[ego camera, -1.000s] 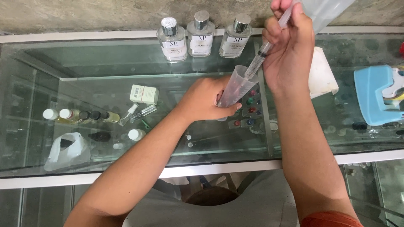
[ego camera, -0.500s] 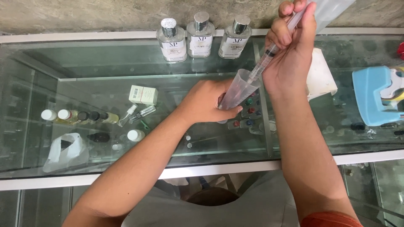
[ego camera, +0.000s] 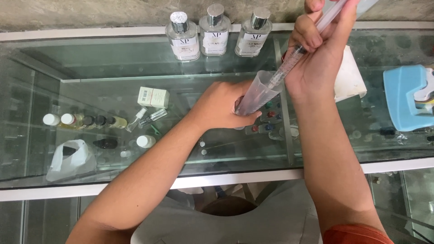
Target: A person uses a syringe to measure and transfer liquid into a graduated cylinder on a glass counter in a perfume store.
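Observation:
My left hand (ego camera: 224,106) grips a clear plastic measuring cup (ego camera: 260,90), tilted with its mouth toward the upper right, above the glass counter (ego camera: 113,63). My right hand (ego camera: 322,49) holds a clear syringe (ego camera: 294,59) at a slant. The syringe tip reaches into the cup's mouth, while its upper end runs out of view at the top edge. Whether liquid sits in the cup is hard to tell.
Three clear perfume bottles (ego camera: 216,30) with silver caps stand at the back edge. A white folded cloth (ego camera: 350,77) lies right of my hand, a blue device (ego camera: 409,97) farther right. Under the glass: small vials (ego camera: 83,121), a small box (ego camera: 153,96), a white bag (ego camera: 70,158).
My right hand has risen a little with the syringe and the plunger end has gone higher; the cup in my left hand has stayed nearly in place.

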